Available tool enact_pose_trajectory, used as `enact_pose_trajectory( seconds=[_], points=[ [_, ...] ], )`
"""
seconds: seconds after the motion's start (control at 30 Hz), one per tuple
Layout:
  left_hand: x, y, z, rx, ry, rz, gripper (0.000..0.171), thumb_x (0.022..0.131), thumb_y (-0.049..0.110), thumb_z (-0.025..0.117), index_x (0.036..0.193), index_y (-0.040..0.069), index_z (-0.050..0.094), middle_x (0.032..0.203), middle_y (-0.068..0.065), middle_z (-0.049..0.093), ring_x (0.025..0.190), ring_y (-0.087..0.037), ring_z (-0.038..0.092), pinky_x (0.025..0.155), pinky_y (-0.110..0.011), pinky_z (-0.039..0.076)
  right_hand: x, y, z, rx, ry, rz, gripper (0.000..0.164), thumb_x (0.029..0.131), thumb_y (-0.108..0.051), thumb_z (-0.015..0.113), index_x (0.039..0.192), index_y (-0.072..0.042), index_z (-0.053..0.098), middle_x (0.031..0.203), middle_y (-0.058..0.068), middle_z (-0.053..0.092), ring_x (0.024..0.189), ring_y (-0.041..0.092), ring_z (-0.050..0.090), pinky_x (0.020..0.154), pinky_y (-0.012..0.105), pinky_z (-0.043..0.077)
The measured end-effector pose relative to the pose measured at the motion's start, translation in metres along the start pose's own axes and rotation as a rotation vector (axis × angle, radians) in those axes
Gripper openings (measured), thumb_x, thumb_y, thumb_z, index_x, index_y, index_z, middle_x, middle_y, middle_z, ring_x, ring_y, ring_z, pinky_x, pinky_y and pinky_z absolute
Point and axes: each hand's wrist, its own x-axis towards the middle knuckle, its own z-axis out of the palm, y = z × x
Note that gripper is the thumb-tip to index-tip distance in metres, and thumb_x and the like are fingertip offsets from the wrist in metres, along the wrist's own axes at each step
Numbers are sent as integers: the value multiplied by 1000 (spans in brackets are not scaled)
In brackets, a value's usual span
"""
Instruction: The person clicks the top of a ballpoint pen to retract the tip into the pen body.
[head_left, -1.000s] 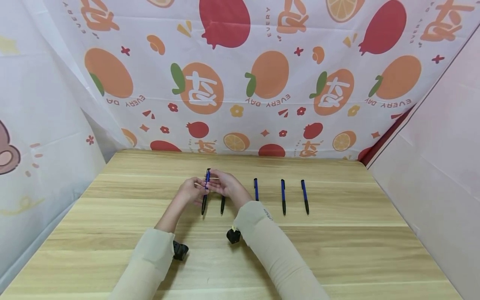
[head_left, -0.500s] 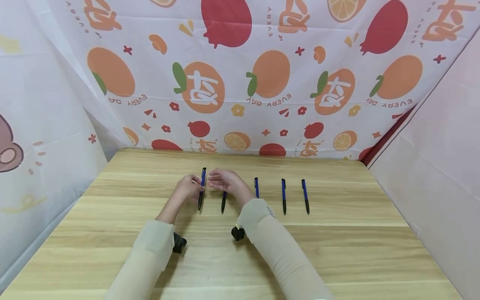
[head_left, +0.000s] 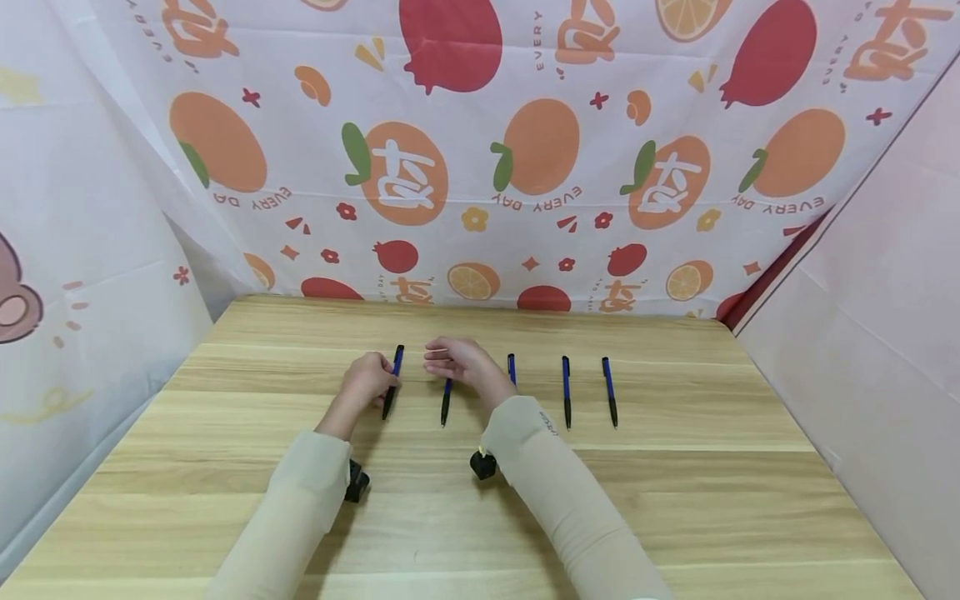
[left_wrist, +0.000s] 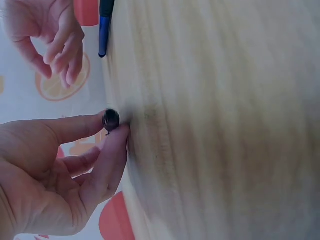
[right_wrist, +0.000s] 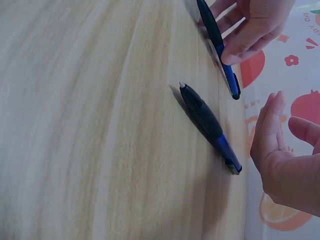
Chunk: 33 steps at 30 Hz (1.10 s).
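Observation:
My left hand (head_left: 367, 380) pinches a blue pen with a black grip (head_left: 393, 382) between thumb and fingers, close over the table. In the left wrist view the pen (left_wrist: 110, 120) shows end-on at the fingertips. My right hand (head_left: 463, 367) holds nothing; its fingers reach loosely toward the left, above a second blue pen (head_left: 446, 403) that lies on the table. That hand and wrist partly cover this pen and a third pen (head_left: 512, 369). The right wrist view shows the second pen (right_wrist: 206, 120) whole, tip toward the near side.
Two more blue pens, one (head_left: 567, 392) and another (head_left: 610, 392), lie to the right in the same row. Behind the wooden table (head_left: 675, 517) hangs a fruit-print cloth (head_left: 480, 167), with pale cloths at both sides.
My left hand has carried the pen leftward and lowered it toward the table. The right hand, at the pen a second ago, has come off it and drawn slightly right.

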Motion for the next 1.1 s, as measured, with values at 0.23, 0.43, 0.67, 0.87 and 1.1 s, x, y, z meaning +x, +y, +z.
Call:
enact_pose_trajectory(
  seconds=[0.23,0.43,0.67,0.87,1.1],
  points=[
    [2,-2,0,116,26,-7,11,83,8,65,81,1,58,58,-5,54,47,-16,55,44,-24,43,1,-1,-6,1,11,-6,25,94,-9,52,112,7,58,95,16,62,76,21,63,75,28,53],
    [4,-3,1,126,24,-12,11,83,9,65,81,0,58,59,-4,52,48,-15,54,43,-22,43,-3,-6,-8,-9,19,-2,26,93,-8,52,115,7,57,109,20,59,88,25,63,75,27,53],
    [0,6,-2,211,25,12,23,85,11,63,67,6,50,56,-5,51,45,-14,49,41,-22,39,-7,-15,-14,-38,47,4,31,93,-9,53,120,7,55,106,18,60,82,22,62,73,27,54],
    [-2,24,-1,233,40,83,18,87,14,63,82,1,51,75,-9,52,59,-19,47,50,-28,40,-10,-20,-23,-46,72,8,32,94,-10,52,121,6,54,101,16,60,79,20,61,77,28,53],
    [0,40,12,220,10,133,21,84,14,66,92,-4,56,92,-14,58,77,-26,53,68,-38,47,-10,-21,-32,-103,86,21,33,93,-11,52,122,5,54,101,16,61,74,19,60,83,31,50]
  ],
)
